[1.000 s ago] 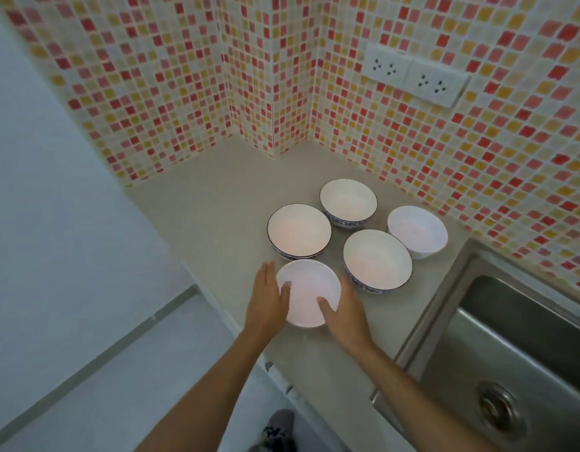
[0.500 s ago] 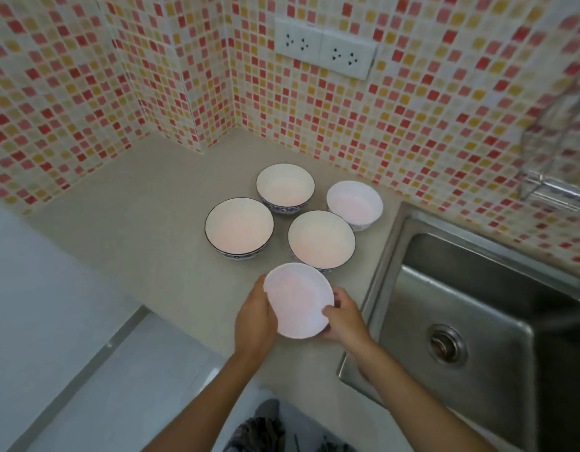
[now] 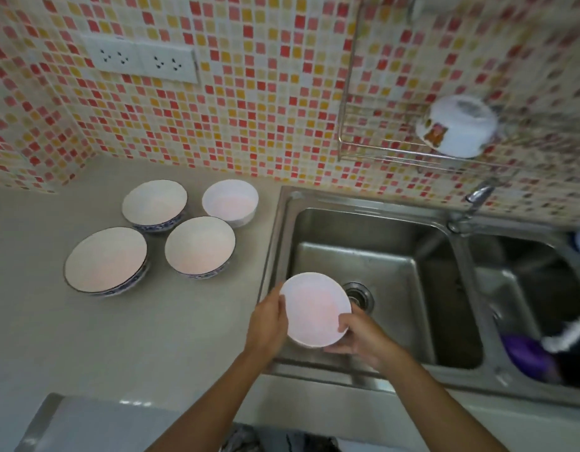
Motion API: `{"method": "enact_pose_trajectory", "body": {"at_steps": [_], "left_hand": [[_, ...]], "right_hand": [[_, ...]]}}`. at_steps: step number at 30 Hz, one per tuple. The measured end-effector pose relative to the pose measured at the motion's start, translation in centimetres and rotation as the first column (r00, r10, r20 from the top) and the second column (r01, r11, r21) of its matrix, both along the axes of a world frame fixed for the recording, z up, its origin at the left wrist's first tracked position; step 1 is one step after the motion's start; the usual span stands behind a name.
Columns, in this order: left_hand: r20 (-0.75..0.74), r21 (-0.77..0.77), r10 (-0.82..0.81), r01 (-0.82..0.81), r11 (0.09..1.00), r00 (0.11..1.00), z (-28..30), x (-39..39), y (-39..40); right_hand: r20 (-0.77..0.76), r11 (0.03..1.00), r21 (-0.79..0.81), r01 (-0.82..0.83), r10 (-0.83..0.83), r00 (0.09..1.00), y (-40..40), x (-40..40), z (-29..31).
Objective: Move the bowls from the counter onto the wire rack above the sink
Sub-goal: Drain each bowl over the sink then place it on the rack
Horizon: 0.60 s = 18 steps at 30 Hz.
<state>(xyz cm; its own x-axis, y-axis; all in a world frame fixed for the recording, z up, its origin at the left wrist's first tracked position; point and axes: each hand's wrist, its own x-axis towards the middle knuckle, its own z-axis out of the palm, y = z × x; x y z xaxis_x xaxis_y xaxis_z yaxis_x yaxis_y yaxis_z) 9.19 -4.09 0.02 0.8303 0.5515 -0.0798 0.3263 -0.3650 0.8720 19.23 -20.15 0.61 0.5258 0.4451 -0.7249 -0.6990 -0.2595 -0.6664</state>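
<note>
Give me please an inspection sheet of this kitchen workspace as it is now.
Surface: beige counter, beside a steel sink.
Job's things: four bowls upright on the counter; white bowl held over the sink; wire rack carries one upturned bowl.
Clutter: purple item in the second basin.
Grippers: left hand and right hand grip the white bowl.
Cables: nothing seen.
Surroundings: mosaic tile wall, wall sockets, tap.

Home kitchen: steel sink [image 3: 363, 256], mosaic-tiled wall [image 3: 266, 93], wire rack [image 3: 380, 151], counter [image 3: 86, 337].
</note>
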Motion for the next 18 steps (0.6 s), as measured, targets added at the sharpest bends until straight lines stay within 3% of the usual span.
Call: {"method": "enact_pose_trajectory", "body": {"at_steps": [5, 8, 12, 15, 18], "left_hand": [[0.026, -0.08, -0.142, 0.144, 0.986, 0.99, -0.7, 2.5, -4.7], [-0.176, 0.097, -0.209, 0.228, 0.969, 0.962, -3.2, 2.9, -6.2], [-0.365, 0.248, -0.324, 0.426, 0.87, 0.873, -5.6, 2.3, -7.8], [-0.428, 0.388, -0.314, 0.486, 0.783, 0.848, -6.6, 1.9, -8.3], [-0.437, 0.399, -0.267, 0.451, 0.798, 0.859, -6.6, 2.5, -8.4]], "right_hand": [[0.019, 0.984, 0.024, 0.177, -0.177, 0.984, -6.1, 2.7, -0.4], [0.047, 0.965, -0.001, 0.263, -0.263, 0.964, -9.0, 4.3, -1.0], [0.024, 0.94, -0.007, 0.342, -0.341, 0.94, -11.9, 5.7, -1.7], [0.012, 0.929, 0.006, 0.371, -0.371, 0.929, -13.4, 6.8, -2.1], [0.014, 0.924, 0.016, 0.381, -0.381, 0.924, -14.5, 7.9, -2.1]]}}
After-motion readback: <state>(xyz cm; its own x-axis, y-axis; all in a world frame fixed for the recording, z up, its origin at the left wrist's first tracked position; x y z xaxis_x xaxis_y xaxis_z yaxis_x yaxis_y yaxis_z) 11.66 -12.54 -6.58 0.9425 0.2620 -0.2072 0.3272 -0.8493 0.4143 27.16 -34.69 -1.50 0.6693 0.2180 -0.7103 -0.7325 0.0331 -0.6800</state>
